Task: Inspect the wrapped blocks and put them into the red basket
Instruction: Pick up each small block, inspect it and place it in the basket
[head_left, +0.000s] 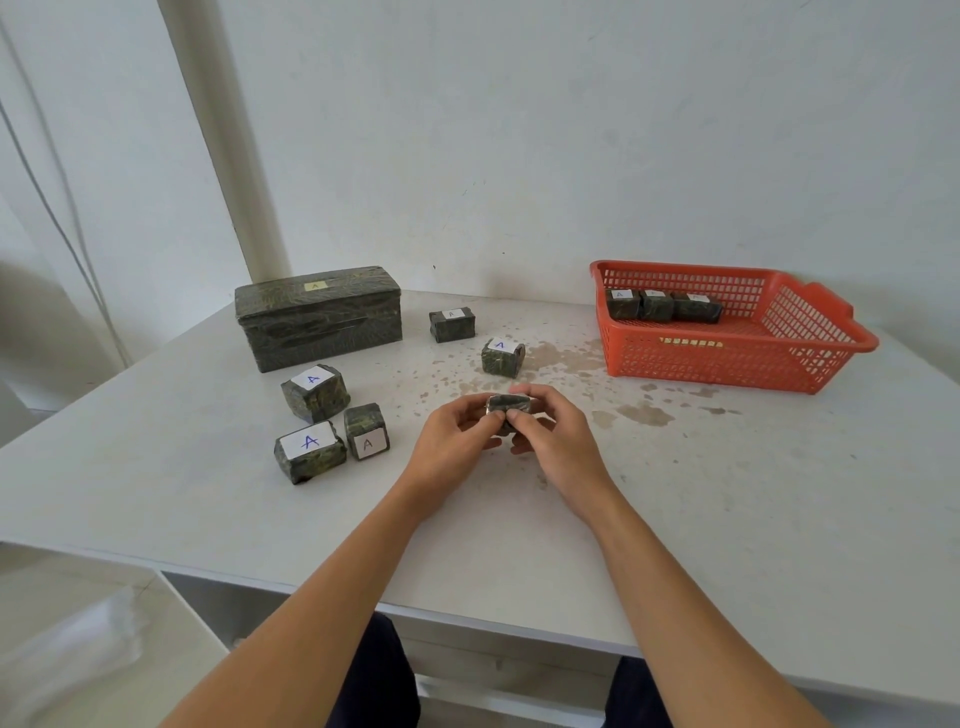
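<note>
Both hands hold one small dark wrapped block (510, 404) above the middle of the table: my left hand (457, 434) grips its left side and my right hand (553, 431) grips its right side. Several more wrapped blocks with white "A" labels lie on the table: three in a cluster at the left (315, 392) (309, 451) (365, 438) and two farther back (452, 323) (502, 356). The red basket (810, 332) stands at the back right, with three wrapped blocks (660, 304) in a row along its far side.
A long dark wrapped box (319, 317) with a small label stands at the back left, near the wall. The white table (727, 493) is stained between the blocks and the basket. Its front edge runs just before my knees.
</note>
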